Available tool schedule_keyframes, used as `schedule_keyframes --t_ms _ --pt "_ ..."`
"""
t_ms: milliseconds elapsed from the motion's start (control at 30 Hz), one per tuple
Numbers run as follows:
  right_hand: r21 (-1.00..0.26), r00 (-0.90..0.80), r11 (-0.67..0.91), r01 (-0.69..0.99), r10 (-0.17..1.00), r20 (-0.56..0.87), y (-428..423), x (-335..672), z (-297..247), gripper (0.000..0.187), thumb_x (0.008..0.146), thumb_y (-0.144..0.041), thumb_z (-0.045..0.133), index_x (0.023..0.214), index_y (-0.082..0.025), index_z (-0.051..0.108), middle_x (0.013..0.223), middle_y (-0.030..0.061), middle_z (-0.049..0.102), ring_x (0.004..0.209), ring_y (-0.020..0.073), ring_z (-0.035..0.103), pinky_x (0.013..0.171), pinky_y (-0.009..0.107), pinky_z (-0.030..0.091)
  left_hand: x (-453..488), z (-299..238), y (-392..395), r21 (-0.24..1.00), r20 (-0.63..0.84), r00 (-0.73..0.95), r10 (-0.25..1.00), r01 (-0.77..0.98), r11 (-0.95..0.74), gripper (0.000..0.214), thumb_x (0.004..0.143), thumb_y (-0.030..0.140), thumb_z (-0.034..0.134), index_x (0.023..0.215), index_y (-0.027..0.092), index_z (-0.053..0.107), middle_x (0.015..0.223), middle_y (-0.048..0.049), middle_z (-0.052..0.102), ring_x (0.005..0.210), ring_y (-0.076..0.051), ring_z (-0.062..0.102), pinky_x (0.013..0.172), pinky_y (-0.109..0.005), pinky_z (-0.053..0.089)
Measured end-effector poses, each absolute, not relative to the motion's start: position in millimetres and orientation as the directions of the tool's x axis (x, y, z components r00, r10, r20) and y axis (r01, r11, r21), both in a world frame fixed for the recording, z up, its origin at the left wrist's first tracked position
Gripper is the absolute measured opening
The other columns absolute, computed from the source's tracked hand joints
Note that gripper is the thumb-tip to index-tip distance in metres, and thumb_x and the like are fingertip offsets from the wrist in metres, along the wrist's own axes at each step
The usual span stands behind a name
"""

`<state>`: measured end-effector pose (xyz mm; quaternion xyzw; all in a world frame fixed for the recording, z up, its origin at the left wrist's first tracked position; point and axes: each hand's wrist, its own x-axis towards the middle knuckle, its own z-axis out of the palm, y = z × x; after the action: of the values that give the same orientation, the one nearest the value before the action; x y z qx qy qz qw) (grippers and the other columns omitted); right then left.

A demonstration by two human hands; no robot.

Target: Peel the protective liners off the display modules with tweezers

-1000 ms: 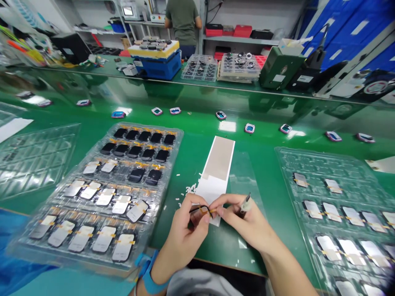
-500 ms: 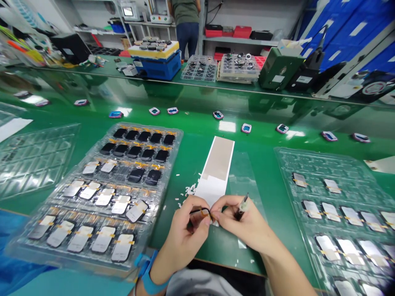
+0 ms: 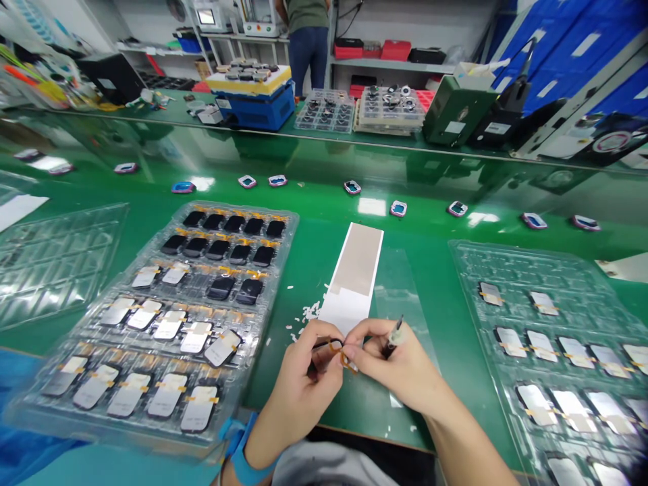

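My left hand [image 3: 311, 371] is closed on a small display screen [image 3: 320, 345], its dark edge showing between thumb and fingers. An orange ribbon cable [image 3: 348, 361] sticks out of it at the fingertips. Against this cable, the thumb and forefinger of my right hand [image 3: 387, 361] are pinched together. A slim pen-like tool [image 3: 393, 336] with a dark tip and pale wrapped grip is tucked in the same hand, tip upward. Beneath both hands lies a white and beige sticker sheet [image 3: 357, 260], with small white scraps [image 3: 310, 312] at its left.
A clear tray [image 3: 283, 270] at left bears rows of screens, black or silver side up. Another tray [image 3: 470, 270] at right carries silver-backed screens. Small watch-like cases [image 3: 398, 208] lie on the green belt behind. A person [image 3: 308, 40] stands beyond the shelf.
The orange cable shows more between my fingertips, and my hands have shifted slightly. Cases on the green belt have moved a little to the left.
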<state>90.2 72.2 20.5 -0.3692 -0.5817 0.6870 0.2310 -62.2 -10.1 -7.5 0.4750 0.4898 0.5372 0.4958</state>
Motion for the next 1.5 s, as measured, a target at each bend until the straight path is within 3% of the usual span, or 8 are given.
schedule_keyframes --t_ms 200,367,967,1100,1167,1267,1367,1500 --pt "-0.967 -0.617 -0.236 0.091 0.749 -0.241 72.0 89.0 22.2 0.022 0.08 -0.037 0.07 0.072 -0.018 0.062 0.044 -0.0141 0.026 0.042 0.0054 0.015 0.043 0.024 0.013 -62.9 -3.8 -14.8 0.98 -0.095 -0.001 0.995 -0.175 0.093 0.018 0.105 0.042 0.045 0.107 0.025 0.05 0.077 0.0035 0.047 0.066 -0.011 0.039 0.06 -0.021 0.034" --pt "-0.956 -0.617 -0.278 0.094 0.737 -0.275 73.1 89.6 23.1 0.025 0.077 -0.036 0.074 0.067 -0.018 0.06 0.043 -0.0137 0.028 0.041 0.0047 0.016 0.044 0.025 0.013 -62.2 1.0 -13.8 0.969 -0.153 0.044 0.987 -0.187 0.159 0.022 0.104 0.047 0.046 0.109 0.026 0.046 0.078 0.0048 0.043 0.065 -0.011 0.033 0.059 -0.021 0.03" --pt "-0.946 -0.593 -0.295 0.136 0.741 -0.317 73.2 89.8 21.2 0.027 0.076 -0.039 0.075 0.067 -0.019 0.059 0.043 -0.0138 0.026 0.044 0.006 0.015 0.046 0.025 0.015 -61.4 -0.4 -11.1 0.988 -0.135 0.064 0.989 -0.068 0.139 0.021 0.105 0.046 0.044 0.108 0.025 0.041 0.07 0.0081 0.034 0.055 -0.01 0.027 0.051 -0.023 0.025" --pt "-0.973 -0.528 -0.214 0.085 0.819 -0.227 75.0 92.2 20.1 0.027 0.083 -0.044 0.071 0.074 -0.018 0.064 0.054 -0.0078 0.04 0.051 0.0096 0.031 0.051 0.026 0.026 -59.5 -1.6 -12.3 0.992 -0.123 0.008 0.992 -0.026 0.123 0.016 0.105 0.04 0.043 0.11 0.025 0.04 0.072 0.0067 0.041 0.058 -0.011 0.038 0.053 -0.022 0.033" --pt "-0.991 -0.41 -0.131 -0.005 0.904 -0.117 79.3 94.6 19.4 0.033 0.091 -0.048 0.061 0.075 -0.02 0.065 0.067 -0.0032 0.049 0.061 0.0121 0.043 0.06 0.027 0.035 -59.4 -2.3 -11.2 0.995 -0.085 -0.034 0.996 0.043 0.087 0.011 0.107 0.034 0.039 0.112 0.025 0.04 0.075 0.0047 0.05 0.062 -0.012 0.049 0.057 -0.023 0.04" --pt "-0.997 -0.191 0.034 -0.071 0.98 0.047 89.7 95.6 16.5 0.045 0.099 -0.056 0.048 0.075 -0.021 0.065 0.08 0.0004 0.057 0.078 0.0151 0.054 0.075 0.029 0.041 -60.5 -3.2 -6.2 0.954 0.008 -0.094 0.996 0.298 0.021 0.006 0.106 0.025 0.038 0.109 0.024 0.042 0.086 -0.0008 0.065 0.076 -0.017 0.065 0.071 -0.03 0.048" --pt "-1.0 -0.097 0.01 0.0 0.995 0.01 100.0 89.6 8.5 0.048 0.097 -0.063 0.047 0.081 -0.021 0.064 0.081 0.0016 0.062 0.074 0.0159 0.059 0.075 0.031 0.046 -60.8 -2.7 -1.6 0.847 0.081 -0.083 0.993 0.532 -0.025 0.01 0.103 0.021 0.041 0.11 0.023 0.047 0.107 -0.0093 0.072 0.1 -0.024 0.07 0.085 -0.04 0.052" --pt "-0.998 -0.144 -0.057 0.036 0.988 -0.061 106.2 74.7 -7.7 0.04 0.084 -0.06 0.068 0.087 -0.021 0.059 0.078 0.001 0.064 0.07 0.0188 0.068 0.077 0.036 0.055 -57.1 1.4 -5.1 0.751 0.151 -0.017 0.988 0.652 -0.104 0.018 0.102 0.017 0.042 0.119 0.02 0.049 0.125 -0.0165 0.069 0.119 -0.029 0.066 0.096 -0.046 0.053"
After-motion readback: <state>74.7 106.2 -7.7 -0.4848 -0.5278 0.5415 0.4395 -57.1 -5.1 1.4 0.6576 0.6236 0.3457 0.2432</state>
